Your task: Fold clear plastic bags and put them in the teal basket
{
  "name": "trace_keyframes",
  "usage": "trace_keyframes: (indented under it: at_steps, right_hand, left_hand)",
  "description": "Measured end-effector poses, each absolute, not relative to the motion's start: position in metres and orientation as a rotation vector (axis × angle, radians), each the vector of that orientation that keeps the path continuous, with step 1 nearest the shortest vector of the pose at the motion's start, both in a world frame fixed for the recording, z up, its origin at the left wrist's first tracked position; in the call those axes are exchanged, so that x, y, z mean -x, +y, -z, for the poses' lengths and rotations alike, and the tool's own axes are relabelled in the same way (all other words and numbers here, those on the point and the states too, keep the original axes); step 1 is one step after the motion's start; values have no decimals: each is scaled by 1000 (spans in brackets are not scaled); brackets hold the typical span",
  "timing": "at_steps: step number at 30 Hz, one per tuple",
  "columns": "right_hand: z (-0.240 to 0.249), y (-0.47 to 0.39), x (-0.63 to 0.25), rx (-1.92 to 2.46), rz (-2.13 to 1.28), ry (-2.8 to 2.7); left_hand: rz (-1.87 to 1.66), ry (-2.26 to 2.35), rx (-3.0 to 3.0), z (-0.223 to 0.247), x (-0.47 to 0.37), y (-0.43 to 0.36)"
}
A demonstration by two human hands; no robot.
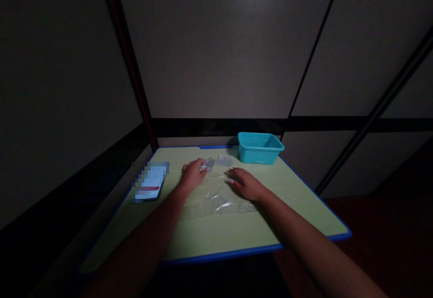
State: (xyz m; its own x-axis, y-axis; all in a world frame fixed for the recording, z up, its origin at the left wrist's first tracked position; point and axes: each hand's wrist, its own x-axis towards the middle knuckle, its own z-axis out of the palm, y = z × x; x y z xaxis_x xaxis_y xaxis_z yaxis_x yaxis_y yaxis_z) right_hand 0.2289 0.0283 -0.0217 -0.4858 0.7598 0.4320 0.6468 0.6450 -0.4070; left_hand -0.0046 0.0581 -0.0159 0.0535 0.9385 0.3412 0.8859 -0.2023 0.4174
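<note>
Through the head view, I have the clear, thin plastic bag (216, 197) laid out, unfolded but wrinkled, on the pale green, blue-edged worktop (301, 214). My left hand (193, 173) lies palm-down by its far left part; I can't tell whether those fingers grip. My right hand (246, 184) arches opposite, thumb and fingers apart.

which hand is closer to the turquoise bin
Right. The right hand is in front of the turquoise bin; the left hand is farther away, to its front left.
</note>
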Motion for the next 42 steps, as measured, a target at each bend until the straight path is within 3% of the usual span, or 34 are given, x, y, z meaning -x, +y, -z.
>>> trace_keyframes:
  at_steps: [8, 15, 24, 42]
  right_hand:
    - [22, 28, -230, 1105, -261, -2277]
    - [22, 31, -234, 1083, -270, -2245]
    - [14, 25, -234, 1092, -302, -2205]
    - [15, 23, -235, 1225, -300, -2206]
  left_hand:
    - [-953, 1746, -2214, 24, 8, 66]
    - [-719, 2008, -2292, 22, 9, 61]
    - [-805, 1868, -2334, 25, 10, 63]
    - [-645, 2098, -2310, 21, 8, 58]
